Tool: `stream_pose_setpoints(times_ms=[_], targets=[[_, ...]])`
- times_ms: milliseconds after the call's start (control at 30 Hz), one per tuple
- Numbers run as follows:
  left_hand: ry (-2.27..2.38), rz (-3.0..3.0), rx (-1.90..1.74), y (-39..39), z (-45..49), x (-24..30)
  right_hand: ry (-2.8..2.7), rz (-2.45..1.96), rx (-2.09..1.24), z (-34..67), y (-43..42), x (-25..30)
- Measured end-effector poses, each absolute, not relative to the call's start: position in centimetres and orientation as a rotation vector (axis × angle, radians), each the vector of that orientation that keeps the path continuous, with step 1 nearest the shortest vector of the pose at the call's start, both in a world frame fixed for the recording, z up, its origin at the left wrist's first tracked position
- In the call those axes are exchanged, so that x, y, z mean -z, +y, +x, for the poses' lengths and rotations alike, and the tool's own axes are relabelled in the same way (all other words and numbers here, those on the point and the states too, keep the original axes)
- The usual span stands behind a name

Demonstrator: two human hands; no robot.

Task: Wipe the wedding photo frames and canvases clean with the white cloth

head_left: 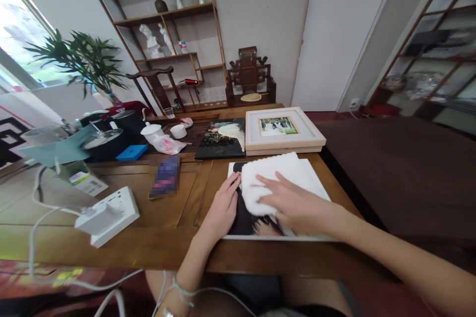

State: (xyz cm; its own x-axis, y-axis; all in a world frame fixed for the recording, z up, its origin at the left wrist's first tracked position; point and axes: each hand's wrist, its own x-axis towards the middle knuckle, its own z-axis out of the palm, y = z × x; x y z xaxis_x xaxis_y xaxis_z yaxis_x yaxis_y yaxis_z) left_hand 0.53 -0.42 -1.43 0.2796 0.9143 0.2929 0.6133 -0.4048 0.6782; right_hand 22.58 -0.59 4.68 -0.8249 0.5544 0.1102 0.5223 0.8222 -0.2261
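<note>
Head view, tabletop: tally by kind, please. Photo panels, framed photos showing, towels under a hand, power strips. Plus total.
Photo panels: 2 (towel-covered panel, dark panel)
Framed photos: 1 (framed photo)
Towels: 1 (white towel, under right hand)
Power strips: 1 (white power strip)
Total: 5

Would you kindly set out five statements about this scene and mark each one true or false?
1. The right hand lies on a white cloth. True.
2. The left hand touches the power strip. False: it is at the left edge of the panel.
3. The frame lies to the right of the dark picture. True.
4. The white cloth covers the whole panel. False: parts of the panel show around it.
5. The power strip lies on the floor. False: it lies on the table.
</note>
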Motion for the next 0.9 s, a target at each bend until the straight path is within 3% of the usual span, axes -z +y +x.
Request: stream_pose_setpoints(times_ms=[200, 400, 600, 900], targets=[[1.388, 2.118, -0.892, -0.6, 0.7, 1.1, -2.978, -0.706, -0.442, 23.7, -7.3, -5.9], [1.399, 2.118, -0.860, -0.7, 0.6, 1.0, -2.863, -0.829, -0.659, 25.0, -6.9, -7.2], [1.401, 2.115, -0.893, -0.4, 0.8, 1.2, -2.564, -1.192, -0.335, 24.7, -0.8, -4.5], [1.443, 2.013, -0.941, -0.1, 1.2, 0.8, -2.739, -1.061, -0.270, 21.5, 0.2, -4.1]])
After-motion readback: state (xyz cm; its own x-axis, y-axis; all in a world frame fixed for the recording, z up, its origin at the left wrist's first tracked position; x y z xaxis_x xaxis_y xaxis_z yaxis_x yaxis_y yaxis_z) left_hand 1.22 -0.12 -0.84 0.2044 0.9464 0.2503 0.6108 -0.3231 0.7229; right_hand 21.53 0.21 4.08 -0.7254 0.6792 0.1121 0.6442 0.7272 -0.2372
